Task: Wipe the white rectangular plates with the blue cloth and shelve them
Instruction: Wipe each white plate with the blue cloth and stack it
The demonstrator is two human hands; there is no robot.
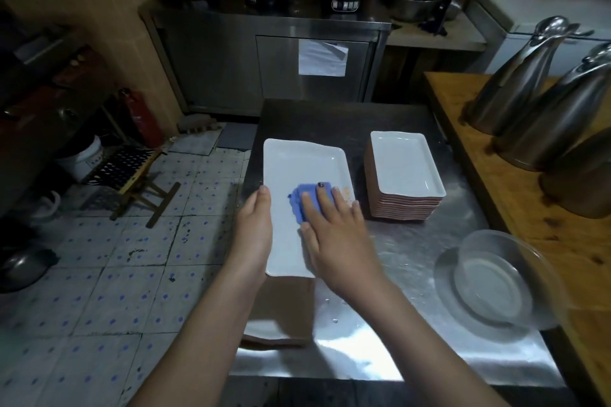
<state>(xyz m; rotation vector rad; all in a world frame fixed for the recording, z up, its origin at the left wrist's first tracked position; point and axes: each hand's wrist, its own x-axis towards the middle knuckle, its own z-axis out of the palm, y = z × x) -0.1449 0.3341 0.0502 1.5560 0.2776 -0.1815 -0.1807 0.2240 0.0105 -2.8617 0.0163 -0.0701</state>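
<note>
1. Steel table (396, 258) carries our work: we are mid-wipe, with one plate (304, 162) near its left edge.
2. Our left hand (254, 228) grips the plate's side. Our right hand (337, 241), fingers straight, presses the cloth (296, 205) onto it.
3. Next, we judge, comes shelving, while a stack (406, 172) waits just beside.
4. Plate looks white, glossy, rectangular.

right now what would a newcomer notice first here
The right hand presses a blue cloth onto a white plate at the steel table's left edge, while the left hand holds its side. A stack of matching plates sits right of it, with steel jugs on the wooden counter.
</note>
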